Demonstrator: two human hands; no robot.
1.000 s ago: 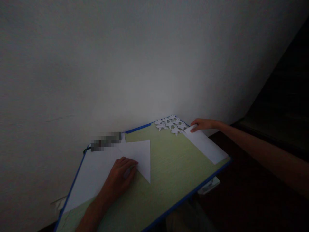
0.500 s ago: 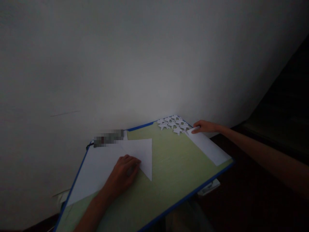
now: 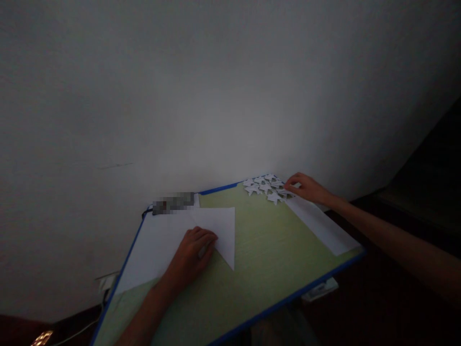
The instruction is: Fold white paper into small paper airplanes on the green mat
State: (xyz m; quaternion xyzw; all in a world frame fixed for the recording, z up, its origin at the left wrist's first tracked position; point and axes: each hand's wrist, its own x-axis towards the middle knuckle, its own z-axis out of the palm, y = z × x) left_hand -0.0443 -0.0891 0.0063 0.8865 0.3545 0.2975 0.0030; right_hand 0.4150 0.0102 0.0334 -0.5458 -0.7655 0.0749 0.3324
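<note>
My left hand lies on the white paper at the left of the board, its fingers curled and pressed together at the paper's edge. A pointed corner of that paper sticks out to the right of the fingertips. Most of what is under the palm is hidden. At the far right corner my right hand is closed in a pinch, with thumb and fingertips at the edge of a group of several white paper stars. Just below it lies a long white paper strip, apart from the fingers.
The pale green board has a blue rim and stands against a grey wall. A blurred-out dark item lies at its back left edge. Below the front edge a white object shows; a cable hangs at lower left.
My right hand has let go of the paper strip and moved up to the stars, where it pinches. My left hand stays on the paper. The view has shifted slightly left.
</note>
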